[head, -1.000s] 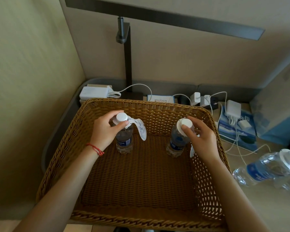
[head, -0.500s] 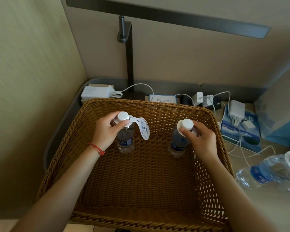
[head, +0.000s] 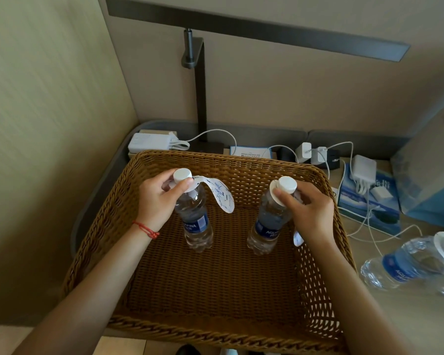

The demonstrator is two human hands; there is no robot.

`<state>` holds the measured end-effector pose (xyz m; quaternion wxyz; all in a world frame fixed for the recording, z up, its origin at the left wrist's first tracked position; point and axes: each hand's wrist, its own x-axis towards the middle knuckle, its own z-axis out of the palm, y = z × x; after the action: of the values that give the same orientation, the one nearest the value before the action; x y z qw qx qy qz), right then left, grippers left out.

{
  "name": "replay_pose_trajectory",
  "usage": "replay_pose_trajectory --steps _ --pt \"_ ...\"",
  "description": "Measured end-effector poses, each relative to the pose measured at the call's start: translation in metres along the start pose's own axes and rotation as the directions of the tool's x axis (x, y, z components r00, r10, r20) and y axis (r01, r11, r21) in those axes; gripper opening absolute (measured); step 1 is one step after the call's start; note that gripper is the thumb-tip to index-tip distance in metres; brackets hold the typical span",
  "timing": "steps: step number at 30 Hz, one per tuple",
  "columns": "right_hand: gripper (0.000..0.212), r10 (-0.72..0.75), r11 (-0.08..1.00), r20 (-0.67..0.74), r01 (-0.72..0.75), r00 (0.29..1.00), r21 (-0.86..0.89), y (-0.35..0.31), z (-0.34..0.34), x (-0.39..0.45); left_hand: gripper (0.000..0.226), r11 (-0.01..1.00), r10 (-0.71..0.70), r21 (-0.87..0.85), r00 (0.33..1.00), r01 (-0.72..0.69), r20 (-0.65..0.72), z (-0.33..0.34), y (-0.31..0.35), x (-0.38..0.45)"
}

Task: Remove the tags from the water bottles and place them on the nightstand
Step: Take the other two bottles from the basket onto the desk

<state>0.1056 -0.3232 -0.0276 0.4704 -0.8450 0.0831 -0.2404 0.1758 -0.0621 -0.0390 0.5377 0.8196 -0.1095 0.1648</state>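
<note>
While both bottles stand upright on the floor of the wicker basket (head: 108,226), each hand has its own neck to deal with. At the left, the left hand (head: 159,201) is curled round the neck of the left water bottle (head: 194,213), thumb and fingers pinching just under the white cap, and the paper tag (head: 222,196) hangs from that neck, drooping to the right, clear of the hand. To the right of it, the right water bottle (head: 269,221) leans a little toward the left, and the right hand (head: 309,208) grips it at the neck, thumb pressed on the tag collar (head: 276,194) below the cap; the tag's tail (head: 298,238) dangles beside the wrist. Further right, outside the basket, a third bottle (head: 408,262) lies on its side on the bench (head: 395,316), a collar round its cap too, among charger cables (head: 369,226).

Neither tag is off yet, by my reading. The risk lies in pulling up on a snug paper ring: the bottles are light and stand on uneven weave, so a tug could tip or lift one, and a one-handed pull may tear the paper, leaving a scrap on the neck. The leaning right bottle looks the likelier to topple.
</note>
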Motion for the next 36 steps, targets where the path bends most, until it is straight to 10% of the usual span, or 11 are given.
replay_pose_trajectory --steps 19,36 --pt "0.028 -0.162 0.97 0.11 0.138 0.981 0.2 -0.064 -0.033 -0.007 0.011 0.954 0.037 -0.29 0.991 -0.073 -0.126 -0.035 0.069 -0.025" --pt "0.015 -0.251 0.904 -0.141 0.284 0.958 0.319 -0.165 -0.054 -0.099 0.008 0.915 0.203 -0.314 0.963 -0.252 -0.178 -0.128 0.145 -0.073"
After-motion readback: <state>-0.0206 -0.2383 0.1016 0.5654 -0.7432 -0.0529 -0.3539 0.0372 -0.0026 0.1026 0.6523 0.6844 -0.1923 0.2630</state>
